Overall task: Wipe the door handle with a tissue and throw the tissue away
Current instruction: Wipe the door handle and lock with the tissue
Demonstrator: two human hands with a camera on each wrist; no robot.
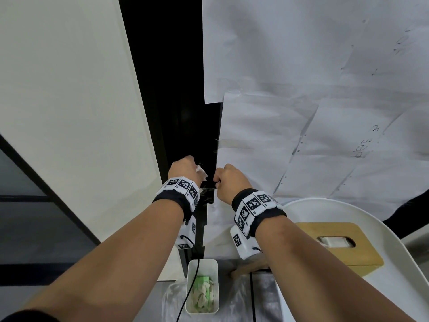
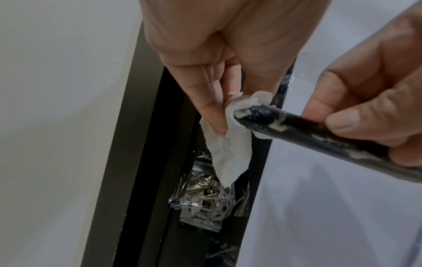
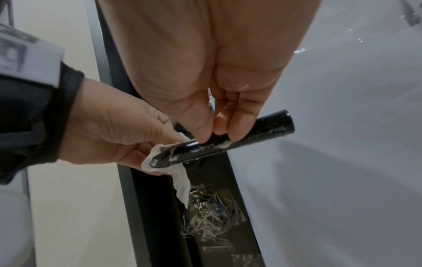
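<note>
The black door handle (image 3: pixel 242 140) is a round bar smeared with white residue, also seen in the left wrist view (image 2: pixel 303 126) and barely in the head view (image 1: pixel 209 183). My left hand (image 1: pixel 183 168) pinches a crumpled white tissue (image 2: pixel 230 142) against the bar's left end; the tissue (image 3: pixel 166 162) wraps that tip and hangs below. My right hand (image 1: pixel 228 180) grips the bar near its middle with thumb and fingertips (image 3: pixel 239 124). In the head view both hands hide most of the handle.
The black door edge (image 1: pixel 185 112) runs up between a white wall and taped paper sheets (image 1: pixel 301 112). Crinkled clear tape (image 3: pixel 212 213) covers the latch below the handle. A white bin (image 1: pixel 203 287) with used tissues stands below; a wooden tissue box (image 1: pixel 336 245) sits on a white tray at right.
</note>
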